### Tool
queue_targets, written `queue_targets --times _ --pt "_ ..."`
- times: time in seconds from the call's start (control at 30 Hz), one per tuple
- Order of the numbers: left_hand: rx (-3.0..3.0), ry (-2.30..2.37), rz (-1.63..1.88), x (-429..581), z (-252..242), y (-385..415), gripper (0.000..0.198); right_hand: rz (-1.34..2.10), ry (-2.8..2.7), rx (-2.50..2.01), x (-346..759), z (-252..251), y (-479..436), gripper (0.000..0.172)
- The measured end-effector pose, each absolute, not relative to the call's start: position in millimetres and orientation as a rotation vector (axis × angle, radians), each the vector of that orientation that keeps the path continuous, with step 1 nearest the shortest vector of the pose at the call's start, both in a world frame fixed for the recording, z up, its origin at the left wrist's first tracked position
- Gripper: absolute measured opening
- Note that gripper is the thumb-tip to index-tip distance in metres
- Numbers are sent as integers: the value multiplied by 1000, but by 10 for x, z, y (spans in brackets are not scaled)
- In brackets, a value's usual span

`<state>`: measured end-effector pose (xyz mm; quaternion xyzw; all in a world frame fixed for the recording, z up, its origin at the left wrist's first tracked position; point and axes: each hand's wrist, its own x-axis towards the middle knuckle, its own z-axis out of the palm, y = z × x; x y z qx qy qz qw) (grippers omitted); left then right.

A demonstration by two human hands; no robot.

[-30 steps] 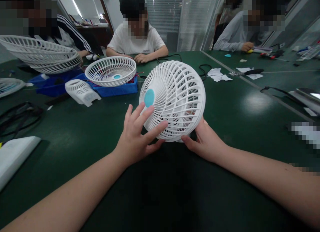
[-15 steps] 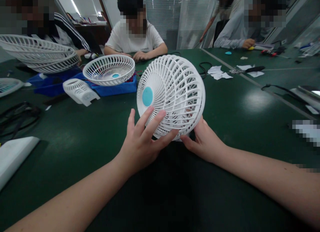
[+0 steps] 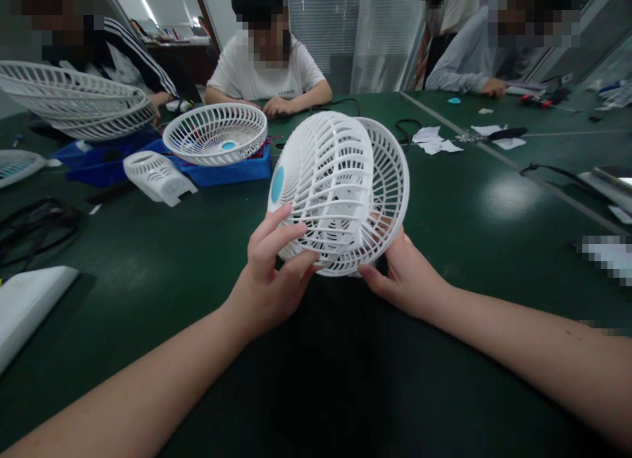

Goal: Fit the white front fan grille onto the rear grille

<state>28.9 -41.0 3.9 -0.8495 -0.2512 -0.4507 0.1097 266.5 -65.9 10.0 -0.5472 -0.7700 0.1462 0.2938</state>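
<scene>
Against the tilted front grille, the left fingers curl.

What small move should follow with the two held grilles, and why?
Probably ease the front grille left with the left hand, the right hand steadying the rear grille: each hand grips one, and their rims stand apart at the right but look close near the bottom.

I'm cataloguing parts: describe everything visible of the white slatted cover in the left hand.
The round white plastic-looking slatted cover is domed, ribs curving from a light-blue disc. It's tilted above the dark green table, disc facing left, right edge apart from the white slatted basket behind. The left hand grips its lower part.
</scene>
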Motion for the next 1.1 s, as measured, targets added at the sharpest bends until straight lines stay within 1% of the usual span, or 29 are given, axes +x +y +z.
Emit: queue_targets --times 0.13,0.23,0.3,0.37,0.63,0.8,1.1 --pt "-2467 -770 -1466 283 79 -429 25 376 -2055 -1431 2675 93 -654 69" --pt "-2302 -951 -1592 244 172 -444 26 378 -2056 -1432 2676 103 -657 70" --pt "-2180 -1114 -1608 217 235 -451 25 389 -2055 -1438 2677 111 -658 71" --pt "-2127 -1178 -1582 202 276 -455 23 396 -2060 -1439 2678 120 -656 71" --pt "-2098 -1069 -1615 235 321 -492 28 362 -2082 -1397 2691 125 -634 68" --pt "-2142 -959 -1603 217 258 -507 31 357 -2084 -1384 2698 117 -629 66" --pt "-2221 -886 -1587 270 165 -531 33 367 -2074 -1390 2686 121 -635 68"
